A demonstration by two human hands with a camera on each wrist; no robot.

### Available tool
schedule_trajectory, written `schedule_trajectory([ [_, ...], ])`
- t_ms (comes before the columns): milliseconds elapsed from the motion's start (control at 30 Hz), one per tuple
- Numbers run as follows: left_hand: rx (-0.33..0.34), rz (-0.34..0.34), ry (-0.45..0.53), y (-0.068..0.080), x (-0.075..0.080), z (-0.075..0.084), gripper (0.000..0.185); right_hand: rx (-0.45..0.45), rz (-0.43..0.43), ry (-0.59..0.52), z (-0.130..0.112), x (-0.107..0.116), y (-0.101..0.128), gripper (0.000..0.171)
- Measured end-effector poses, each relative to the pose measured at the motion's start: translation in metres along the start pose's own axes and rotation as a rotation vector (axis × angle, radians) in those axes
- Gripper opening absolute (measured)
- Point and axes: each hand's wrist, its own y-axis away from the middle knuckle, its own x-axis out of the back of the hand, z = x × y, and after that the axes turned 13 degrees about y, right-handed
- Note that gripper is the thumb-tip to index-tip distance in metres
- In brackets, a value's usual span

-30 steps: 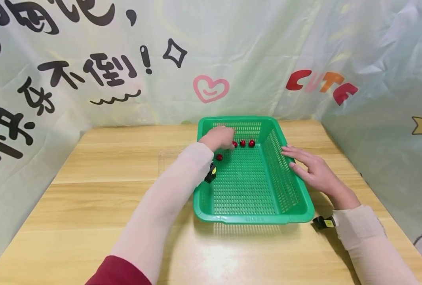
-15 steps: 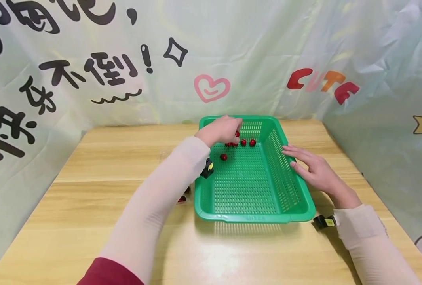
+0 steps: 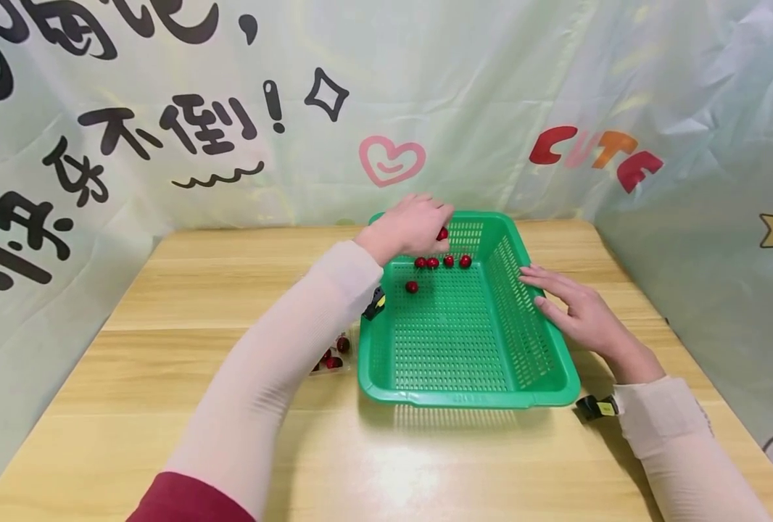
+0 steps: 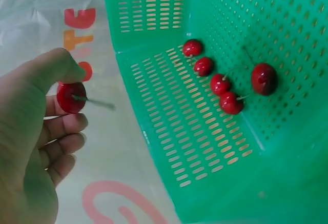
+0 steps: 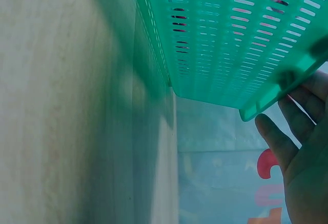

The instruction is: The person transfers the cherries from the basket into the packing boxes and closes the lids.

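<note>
My left hand (image 3: pixel 412 226) pinches a dark red cherry (image 4: pixel 72 98) between thumb and index finger, its stem sticking out. In the head view that hand is over the far left corner of a green plastic basket (image 3: pixel 465 399). Inside the basket, several cherries (image 4: pixel 220 84) lie in a row along the far wall, and a single cherry (image 3: pixel 412 287) lies nearer on the floor. My right hand (image 3: pixel 579 319) rests on the basket's right rim with fingers extended; in the right wrist view its fingers (image 5: pixel 294 121) lie at the rim.
Left of the basket, partly behind the left sleeve, a clear plastic box (image 3: pixel 350 368) holds more cherries. The wooden table (image 3: pixel 184 304) meets a printed cloth backdrop (image 3: pixel 478 145) just behind the basket. A dark wrist device (image 3: pixel 597 408) sits by the right cuff.
My left hand has risen from the basket floor toward its far left corner, lifting a cherry. The boxed cherries have come into view beside the sleeve. My right hand stays at the rim.
</note>
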Motion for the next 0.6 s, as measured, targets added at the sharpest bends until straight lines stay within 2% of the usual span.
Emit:
schedule_trajectory([
  [200, -0.049, 0.048, -0.068, 0.004, 0.009, 0.005, 0.036, 0.011, 0.012, -0.007, 0.002, -0.001, 0.0, 0.046],
  [400, -0.084, 0.055, -0.106, 0.015, 0.019, 0.007, 0.044, 0.007, 0.008, -0.005, 0.002, -0.001, 0.001, 0.046],
  [600, -0.125, 0.106, -0.084, 0.032, 0.023, -0.001, 0.033, -0.002, -0.001, -0.008, 0.001, 0.001, 0.0, 0.046],
])
